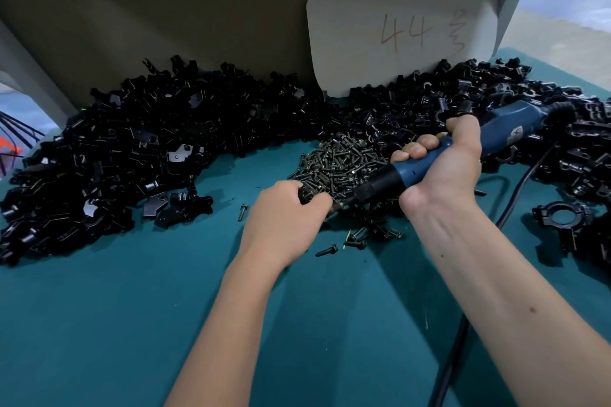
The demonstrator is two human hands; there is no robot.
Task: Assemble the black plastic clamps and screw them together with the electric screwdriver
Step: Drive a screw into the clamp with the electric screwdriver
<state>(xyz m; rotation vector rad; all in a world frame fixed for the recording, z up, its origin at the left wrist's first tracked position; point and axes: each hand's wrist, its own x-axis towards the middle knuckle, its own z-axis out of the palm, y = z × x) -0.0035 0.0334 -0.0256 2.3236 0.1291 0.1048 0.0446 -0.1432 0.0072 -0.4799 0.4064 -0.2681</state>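
The right hand [439, 168] has its fingers [418, 149] wrapped tight round the blue body of the electric screwdriver [463, 145], which slants down to the left, its black nose and bit reaching the left hand [291, 211]. That hand's fingers are curled together on a small dark part at the bit's tip; what exactly it pinches is too hidden to tell. Both hands work at the near edge of a heap of screws [340, 158], with a few loose screws [327, 250] lying nearer. Black clamp pieces [132, 149] bank up far left and far right on the teal worktop [99, 324]. An assembled clamp [562, 218] lies at right. A white card [400, 30] marked 44 stands behind.
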